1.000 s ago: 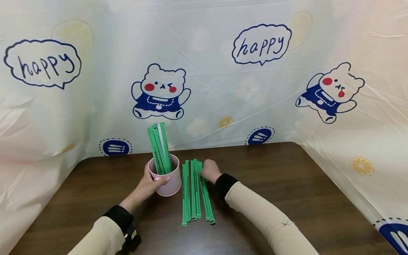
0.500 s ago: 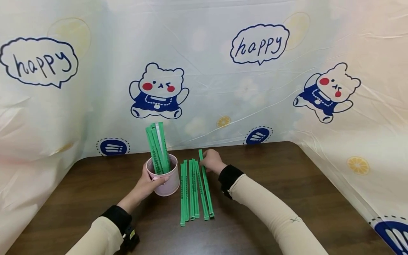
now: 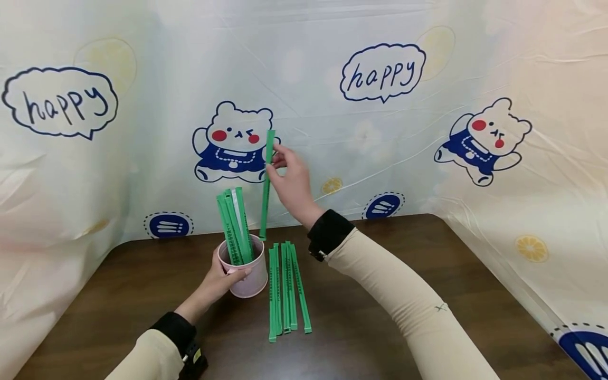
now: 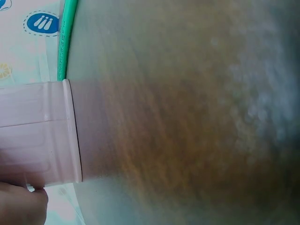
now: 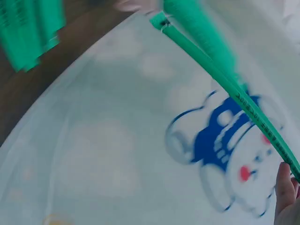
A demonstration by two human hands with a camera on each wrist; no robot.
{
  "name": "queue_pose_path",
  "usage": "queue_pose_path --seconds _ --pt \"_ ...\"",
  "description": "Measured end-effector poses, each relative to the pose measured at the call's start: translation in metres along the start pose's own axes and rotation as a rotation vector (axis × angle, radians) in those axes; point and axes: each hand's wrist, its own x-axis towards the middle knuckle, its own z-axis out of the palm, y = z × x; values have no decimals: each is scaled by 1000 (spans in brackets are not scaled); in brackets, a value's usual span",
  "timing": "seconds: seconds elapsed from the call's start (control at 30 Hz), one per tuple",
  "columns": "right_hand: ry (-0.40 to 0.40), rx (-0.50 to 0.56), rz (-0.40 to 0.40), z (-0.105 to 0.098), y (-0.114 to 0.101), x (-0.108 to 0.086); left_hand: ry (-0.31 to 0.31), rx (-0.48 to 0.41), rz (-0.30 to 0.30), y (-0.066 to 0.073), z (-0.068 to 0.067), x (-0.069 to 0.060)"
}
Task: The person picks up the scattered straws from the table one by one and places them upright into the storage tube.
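Note:
My left hand [image 3: 212, 287] holds a small pink bucket [image 3: 253, 277] upright on the table, its thumb over the near side. A bundle of green wrapped straws [image 3: 235, 227] leans in the bucket. Above and right of it, my right hand [image 3: 295, 184] pinches one long green wrapped straw [image 3: 265, 206] near its upper end. That straw hangs almost vertical, its lower end just above the bucket's far right rim. In the right wrist view the held straw [image 5: 253, 115] slants past the blurred bundle. Several more green straws [image 3: 286, 293] lie on the table right of the bucket.
The brown wooden table [image 3: 380, 306] reaches back to a pale curtain [image 3: 313, 79] printed with bears and "happy" bubbles. In the left wrist view the bucket [image 4: 33, 126] shows from the side, with one green straw [image 4: 68, 42] beside its base.
My right hand has pulled one straw from the right side of the row, lifted it and carried it left, over beside the bucket. The left hand keeps its hold on the bucket.

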Motion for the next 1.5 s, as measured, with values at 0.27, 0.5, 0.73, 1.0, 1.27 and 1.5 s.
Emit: queue_pose_path --seconds 0.27,0.5,0.73,1.0,1.27,1.5 --pt "-116 9 53 29 -3 -22 -6 -18 4 -2 4 0" --pt "-231 -96 89 53 16 -48 -13 -24 3 -1 6 2" --pt "-270 -145 132 66 25 -61 -21 -28 6 1 6 1" --pt "-327 -141 171 66 32 -67 -15 -30 12 2 4 1" --pt "-309 -100 245 56 45 -68 -5 -33 2 1 4 -1" --pt "-318 -107 284 33 77 -72 0 -19 -19 0 1 -1"
